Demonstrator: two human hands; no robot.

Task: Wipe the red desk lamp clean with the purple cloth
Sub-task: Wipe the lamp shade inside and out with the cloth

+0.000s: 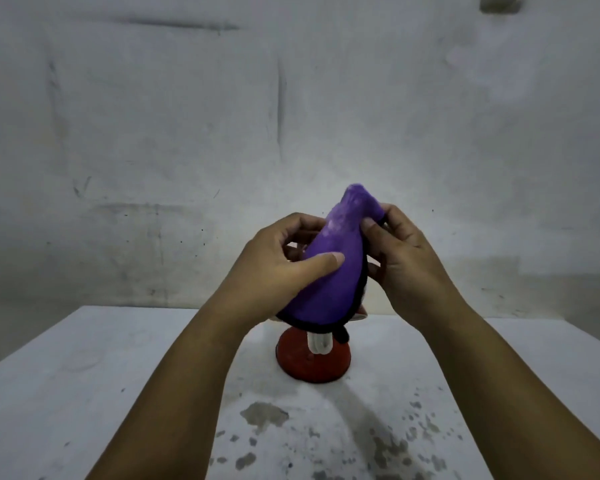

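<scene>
The purple cloth [329, 268], edged in black, is draped over the lamp's shade and hides nearly all of it. My left hand [274, 268] grips the covered shade from the left, thumb pressed flat on the cloth. My right hand [402, 258] holds it from the right, fingers pinching the cloth near the narrow top. Below the cloth, the red desk lamp's round base [298, 362] stands on the table. A white bulb [321, 342] pokes out under the shade.
The lamp stands mid-way on a white table [118, 393] with dark stains near its front. The table's far edge runs just behind the lamp. A scuffed white wall [291, 116] rises behind it.
</scene>
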